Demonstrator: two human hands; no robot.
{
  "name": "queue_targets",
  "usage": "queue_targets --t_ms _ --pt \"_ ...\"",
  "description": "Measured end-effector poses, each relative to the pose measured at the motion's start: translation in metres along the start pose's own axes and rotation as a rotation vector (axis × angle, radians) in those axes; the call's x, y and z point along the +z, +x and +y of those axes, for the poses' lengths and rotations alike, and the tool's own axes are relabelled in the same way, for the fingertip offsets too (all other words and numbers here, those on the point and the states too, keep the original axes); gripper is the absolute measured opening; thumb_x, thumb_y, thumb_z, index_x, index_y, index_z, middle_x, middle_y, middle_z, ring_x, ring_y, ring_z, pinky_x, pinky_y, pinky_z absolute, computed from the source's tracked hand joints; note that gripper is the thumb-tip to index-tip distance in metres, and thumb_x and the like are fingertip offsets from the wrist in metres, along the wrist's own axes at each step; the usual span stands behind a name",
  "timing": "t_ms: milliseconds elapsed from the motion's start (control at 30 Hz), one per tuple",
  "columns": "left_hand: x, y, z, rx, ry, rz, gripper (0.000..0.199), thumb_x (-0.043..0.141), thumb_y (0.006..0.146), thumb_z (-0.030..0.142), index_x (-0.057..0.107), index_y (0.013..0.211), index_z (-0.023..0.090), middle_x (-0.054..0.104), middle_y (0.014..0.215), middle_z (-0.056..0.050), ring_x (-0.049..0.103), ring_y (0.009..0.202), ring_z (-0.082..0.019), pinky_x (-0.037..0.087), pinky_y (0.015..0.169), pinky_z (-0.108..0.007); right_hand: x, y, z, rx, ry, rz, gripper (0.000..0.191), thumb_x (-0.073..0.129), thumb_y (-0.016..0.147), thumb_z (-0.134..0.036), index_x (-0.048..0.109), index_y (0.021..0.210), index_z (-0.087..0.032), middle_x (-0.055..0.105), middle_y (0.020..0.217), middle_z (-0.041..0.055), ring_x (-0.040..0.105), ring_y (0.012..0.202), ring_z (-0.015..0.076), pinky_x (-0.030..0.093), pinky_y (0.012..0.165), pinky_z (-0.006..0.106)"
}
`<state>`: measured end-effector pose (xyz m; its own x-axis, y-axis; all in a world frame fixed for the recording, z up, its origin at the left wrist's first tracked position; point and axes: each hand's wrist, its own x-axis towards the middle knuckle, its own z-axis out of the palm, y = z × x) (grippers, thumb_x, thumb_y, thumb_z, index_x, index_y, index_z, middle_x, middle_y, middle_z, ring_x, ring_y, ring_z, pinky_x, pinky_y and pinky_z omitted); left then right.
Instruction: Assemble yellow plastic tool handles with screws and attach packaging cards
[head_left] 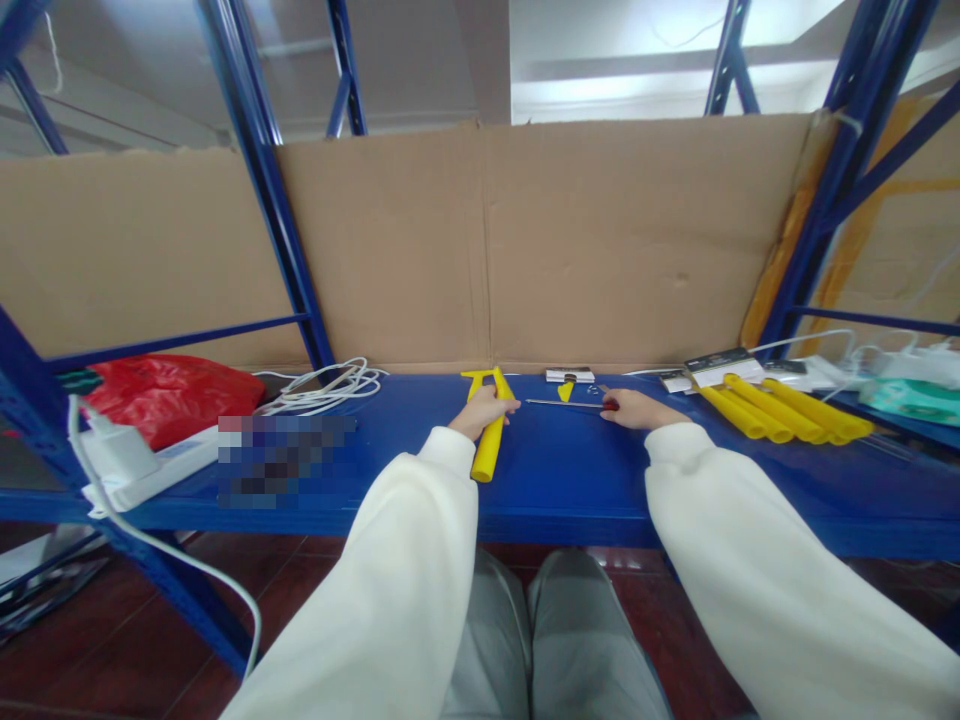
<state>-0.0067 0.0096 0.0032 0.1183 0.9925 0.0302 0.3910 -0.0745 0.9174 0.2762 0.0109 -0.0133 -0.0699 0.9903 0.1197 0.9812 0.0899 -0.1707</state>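
We count two hands, one screwdriver and one yellow tubular piece. On the right we see at least four yellow tubes; on the left, one red bag.

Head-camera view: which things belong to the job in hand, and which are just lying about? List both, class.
Job in hand, it seems:
yellow tubular piece, in the left hand
red-handled screwdriver, in the right hand
small yellow part, probably

Just lying about, probably:
red bag
coiled white cable
white power strip

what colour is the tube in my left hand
Yellow; the tube shows in the head view.
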Motion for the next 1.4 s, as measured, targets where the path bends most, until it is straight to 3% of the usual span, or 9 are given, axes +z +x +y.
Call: queue_targets --t_ms 67,167,300,533,800,1100,1233,1400 --pt "0.001 0.0 -0.001 0.051 -0.013 0.013 0.042 0.07 0.081 0.007 0.063 0.122 0.008 0.074 0.093 -0.007 0.067 0.065 -0.012 0.057 0.067 -0.024 -0.001 -0.001 -0.001 0.005 -0.003 -0.003 0.032 0.064 0.088 -0.038 0.073 0.113 -0.02 0.074 0.113 0.0112 0.068 0.104 0.0242 0.049 0.093 0.033" --pt "0.002 -0.002 -0.003 0.177 -0.009 0.034 0.066 0.07 0.079 0.004 0.052 0.142 0.01 0.071 0.12 -0.013 0.071 0.097 -0.018 0.056 0.089 -0.028 -0.002 -0.002 -0.002 0.003 -0.004 -0.005 0.031 0.065 0.088 -0.038 0.073 0.111 -0.02 0.074 0.111 0.0107 0.068 0.104 0.0245 0.049 0.093 0.034" --pt "0.003 -0.006 -0.002 0.325 0.12 0.018 0.066 0.071 0.079 0.007 0.056 0.142 0.014 0.066 0.135 -0.012 0.061 0.126 -0.022 0.046 0.108 -0.031 -0.001 -0.002 -0.001 -0.005 0.003 -0.002 0.029 0.065 0.088 -0.037 0.073 0.11 -0.021 0.074 0.11 0.0108 0.069 0.103 0.0247 0.05 0.092 0.034" --pt "0.005 -0.012 0.004 0.451 0.3 -0.105 0.059 0.076 0.077 0.011 0.065 0.134 0.019 0.069 0.132 -0.009 0.06 0.128 -0.026 0.046 0.11 -0.036 -0.001 -0.001 -0.003 0.021 -0.022 0.005 0.029 0.061 0.089 -0.033 0.071 0.115 -0.023 0.074 0.114 0.01 0.068 0.107 0.0261 0.051 0.094 0.039" --pt "0.003 -0.004 -0.003 0.622 0.352 -0.051 0.048 0.065 0.084 0.006 0.069 0.13 0.02 0.068 0.135 -0.007 0.062 0.126 -0.022 0.041 0.114 -0.032 -0.006 -0.007 -0.013 0.08 -0.046 -0.013 0.031 0.058 0.09 -0.029 0.068 0.119 -0.022 0.071 0.124 0.0116 0.066 0.116 0.0289 0.05 0.097 0.042" --pt "0.009 0.0 -0.015 0.494 0.417 -0.068 0.047 0.067 0.081 0.006 0.073 0.124 0.023 0.07 0.132 -0.005 0.062 0.127 -0.022 0.041 0.114 -0.034 -0.003 -0.005 -0.013 0.076 -0.014 0.028 0.038 0.046 0.096 -0.028 0.066 0.127 -0.022 0.067 0.134 0.0136 0.062 0.123 0.03 0.047 0.102 0.046" --pt "0.01 0.0 -0.019 0.527 0.438 -0.047 0.044 0.066 0.081 0.004 0.076 0.12 0.023 0.072 0.128 -0.008 0.065 0.12 -0.024 0.045 0.109 -0.034 -0.002 0.002 -0.017 0.093 -0.018 0.08 0.047 0.036 0.097 -0.021 0.062 0.136 -0.026 0.062 0.142 0.0115 0.057 0.13 0.0305 0.044 0.106 0.052" --pt "0.009 0.0 -0.019 0.547 0.605 -0.057 0.048 0.06 0.087 0.009 0.069 0.131 0.028 0.071 0.123 -0.008 0.065 0.118 -0.024 0.044 0.109 -0.034 -0.003 0.021 -0.021 0.156 -0.011 0.039 0.054 0.045 0.089 -0.012 0.064 0.137 -0.027 0.063 0.141 0.0111 0.055 0.133 0.0314 0.043 0.108 0.052"
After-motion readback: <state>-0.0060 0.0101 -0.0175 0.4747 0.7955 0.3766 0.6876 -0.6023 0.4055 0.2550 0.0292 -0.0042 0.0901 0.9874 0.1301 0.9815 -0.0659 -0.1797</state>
